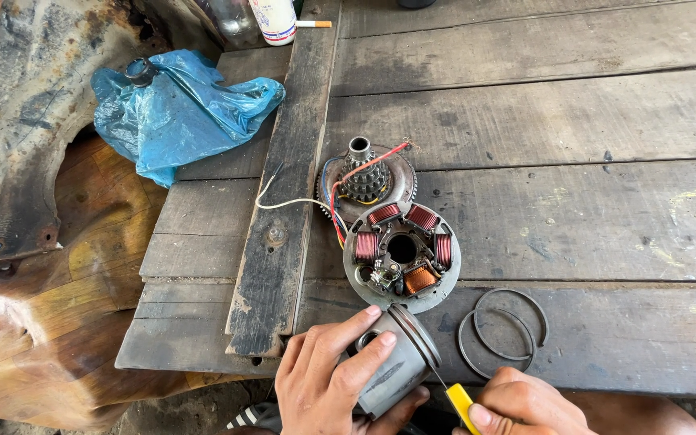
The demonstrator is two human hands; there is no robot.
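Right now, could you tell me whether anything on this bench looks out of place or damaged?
Two thin rings lie loose on the planks beside the piston, off it. The left hand grips the piston; the right hand holds a yellow-handled tool.

The tabletop (573, 121) is rough grey planks with a darker board (283, 209) laid across them near the left edge. Near the middle lies a coil plate (402, 254) — copper windings around its ring — overlapping a gear (366, 179) just beyond it, with coloured wires (333, 201) trailing left. Two rings (501, 332) lie near right. A blue bag (179, 113) sits far left, a bottle (274, 20) at the far edge.
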